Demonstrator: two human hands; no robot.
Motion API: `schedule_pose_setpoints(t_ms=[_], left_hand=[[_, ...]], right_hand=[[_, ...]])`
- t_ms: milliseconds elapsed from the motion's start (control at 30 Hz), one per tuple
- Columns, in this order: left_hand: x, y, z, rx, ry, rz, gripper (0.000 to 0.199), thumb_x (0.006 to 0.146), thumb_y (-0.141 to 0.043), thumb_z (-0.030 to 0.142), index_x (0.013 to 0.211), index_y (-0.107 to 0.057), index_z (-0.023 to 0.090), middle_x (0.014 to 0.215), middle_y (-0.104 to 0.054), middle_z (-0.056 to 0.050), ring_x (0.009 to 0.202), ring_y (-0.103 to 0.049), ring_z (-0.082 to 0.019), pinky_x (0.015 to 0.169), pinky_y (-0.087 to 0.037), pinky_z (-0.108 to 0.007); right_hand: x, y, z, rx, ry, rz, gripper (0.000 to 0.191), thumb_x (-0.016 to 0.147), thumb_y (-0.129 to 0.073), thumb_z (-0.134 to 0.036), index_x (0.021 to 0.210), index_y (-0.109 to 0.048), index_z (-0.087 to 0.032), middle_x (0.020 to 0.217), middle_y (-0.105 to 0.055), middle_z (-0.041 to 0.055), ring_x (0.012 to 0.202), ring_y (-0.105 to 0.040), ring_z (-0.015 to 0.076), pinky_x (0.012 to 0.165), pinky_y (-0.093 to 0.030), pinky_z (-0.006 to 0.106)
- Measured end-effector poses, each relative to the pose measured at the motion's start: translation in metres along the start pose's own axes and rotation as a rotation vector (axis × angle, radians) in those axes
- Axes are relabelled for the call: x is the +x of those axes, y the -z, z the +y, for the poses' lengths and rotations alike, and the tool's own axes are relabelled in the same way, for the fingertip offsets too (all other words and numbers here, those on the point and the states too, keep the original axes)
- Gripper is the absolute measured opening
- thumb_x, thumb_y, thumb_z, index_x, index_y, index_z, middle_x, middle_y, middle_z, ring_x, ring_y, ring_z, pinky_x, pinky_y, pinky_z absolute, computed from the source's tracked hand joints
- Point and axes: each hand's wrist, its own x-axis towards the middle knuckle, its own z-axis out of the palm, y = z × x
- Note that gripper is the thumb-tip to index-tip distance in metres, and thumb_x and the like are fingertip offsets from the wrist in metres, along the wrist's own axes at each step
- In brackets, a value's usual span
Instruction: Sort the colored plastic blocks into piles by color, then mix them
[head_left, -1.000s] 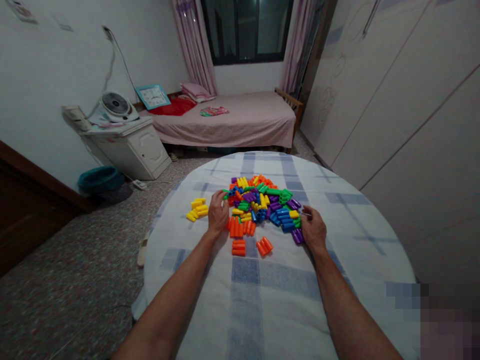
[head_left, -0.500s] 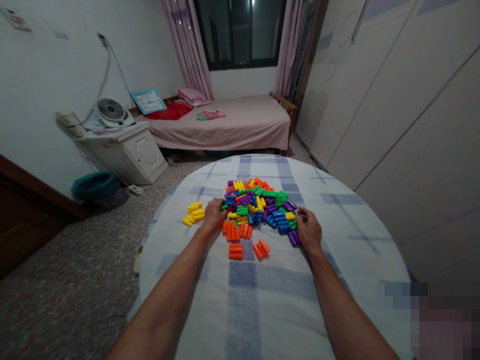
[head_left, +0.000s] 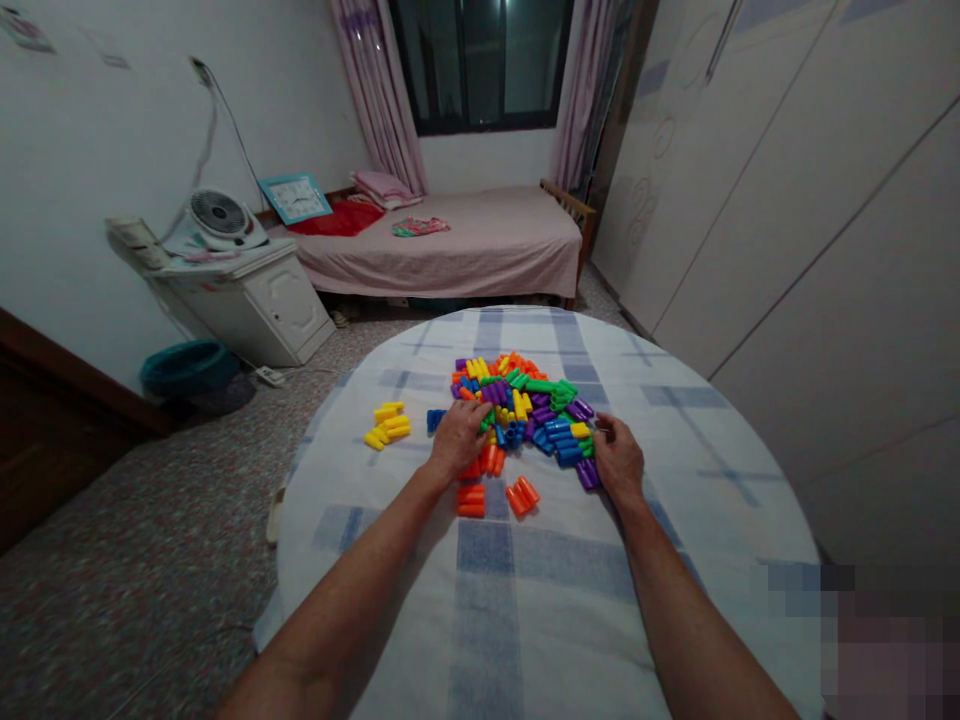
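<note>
dozens of plastic tubes (head_left: 517, 412), left hand (head_left: 459, 440) curled atop, right hand (head_left: 619, 460) curled beside

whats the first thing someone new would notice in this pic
The eye goes first to the bright heap of multicoloured plastic tube-shaped building pieces in the middle of the round table, which has a white and blue checked cloth. The left hand is on the heap's near side and the right hand at its right edge, with a small group of yellow pieces lying apart to the left. Beyond the table, a pink-covered bed stands beneath a dark window.
</note>
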Motion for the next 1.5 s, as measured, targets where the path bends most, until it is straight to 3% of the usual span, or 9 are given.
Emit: schedule_pose_setpoints(t_ms=[267, 500, 733, 833, 933, 1100, 1200, 1300, 1500], left_hand=[[0.002, -0.004, 0.003, -0.106, 0.125, -0.039, 0.03, 0.082, -0.057, 0.015, 0.111, -0.06, 0.015, 0.11, -0.066, -0.011, 0.104, -0.06, -0.023, 0.092, -0.046, -0.035], [-0.006, 0.003, -0.016, -0.735, 0.414, 0.238, 0.014, 0.074, -0.065, 0.027, 0.084, -0.063, 0.018, 0.079, -0.065, -0.001, 0.072, -0.062, -0.014, 0.072, -0.051, -0.029], [0.003, 0.027, -0.047, -1.524, 0.716, 0.492, 0.038, 0.064, -0.073, 0.026, 0.099, -0.059, 0.018, 0.084, -0.067, -0.001, 0.071, -0.064, -0.011, 0.07, -0.055, -0.026], [0.015, 0.04, -0.075, -1.338, 0.737, 0.604, 0.03, 0.068, -0.066, 0.021, 0.098, -0.061, 0.017, 0.088, -0.066, -0.002, 0.074, -0.064, -0.011, 0.073, -0.055, -0.027], [0.03, 0.045, -0.106, -0.735, 0.661, 0.653, 0.029, 0.072, -0.059, 0.015, 0.101, -0.063, 0.017, 0.096, -0.066, -0.005, 0.087, -0.064, -0.017, 0.083, -0.053, -0.033], [0.047, 0.031, -0.136, 0.1, 0.518, 0.288, 0.036, 0.082, -0.053, 0.019, 0.117, -0.06, 0.016, 0.119, -0.057, -0.015, 0.115, -0.053, -0.028, 0.098, -0.044, -0.04], [0.05, 0.016, -0.138, 0.234, 0.514, -0.05, 0.039, 0.088, -0.049, 0.034, 0.119, -0.058, 0.013, 0.126, -0.052, -0.019, 0.116, -0.052, -0.031, 0.096, -0.045, -0.041], [0.051, 0.01, -0.138, 0.279, 0.509, -0.192, 0.04, 0.092, -0.04, 0.036, 0.119, -0.058, 0.012, 0.131, -0.05, -0.02, 0.119, -0.051, -0.03, 0.098, -0.043, -0.04], [0.055, 0.024, -0.119, 0.227, 0.371, 0.055, 0.043, 0.086, -0.052, 0.026, 0.127, -0.055, 0.013, 0.14, -0.047, -0.019, 0.133, -0.038, -0.034, 0.106, -0.035, -0.049]], right_hand=[[0.001, 0.001, -0.001, 0.004, -0.008, -0.01, 0.049, 0.076, -0.039, -0.033, 0.112, -0.065, -0.013, 0.105, -0.068, 0.0137, 0.093, -0.062, 0.0243, 0.087, -0.047, 0.039], [0.001, 0.0, 0.0, 0.0, -0.004, -0.005, 0.049, 0.075, -0.039, -0.034, 0.111, -0.066, -0.014, 0.105, -0.068, 0.0136, 0.094, -0.062, 0.0243, 0.088, -0.047, 0.04], [0.002, -0.001, 0.007, -0.016, 0.004, -0.001, 0.047, 0.076, -0.041, -0.034, 0.11, -0.066, -0.015, 0.108, -0.068, 0.013, 0.095, -0.063, 0.0244, 0.087, -0.047, 0.04], [0.002, -0.002, 0.009, -0.013, 0.011, 0.001, 0.047, 0.076, -0.042, -0.035, 0.111, -0.066, -0.015, 0.108, -0.068, 0.0129, 0.095, -0.063, 0.0243, 0.087, -0.047, 0.039], [0.002, -0.002, 0.009, -0.01, 0.013, 0.003, 0.047, 0.077, -0.042, -0.036, 0.11, -0.066, -0.015, 0.109, -0.068, 0.0132, 0.094, -0.063, 0.0244, 0.087, -0.048, 0.04], [0.002, -0.002, 0.01, -0.009, 0.011, 0.003, 0.047, 0.077, -0.041, -0.037, 0.11, -0.066, -0.015, 0.107, -0.069, 0.0129, 0.094, -0.064, 0.0249, 0.086, -0.048, 0.04], [0.001, -0.001, 0.01, 0.002, 0.008, -0.001, 0.046, 0.077, -0.042, -0.037, 0.109, -0.066, -0.015, 0.107, -0.069, 0.0133, 0.095, -0.064, 0.0252, 0.087, -0.048, 0.04], [0.001, -0.001, 0.009, 0.009, 0.016, -0.009, 0.045, 0.077, -0.042, -0.036, 0.109, -0.066, -0.015, 0.107, -0.068, 0.0134, 0.095, -0.064, 0.0247, 0.087, -0.048, 0.04], [0.0, -0.001, 0.008, 0.008, 0.012, -0.006, 0.042, 0.077, -0.043, -0.034, 0.106, -0.067, -0.016, 0.105, -0.069, 0.0123, 0.095, -0.064, 0.0242, 0.087, -0.048, 0.04]])
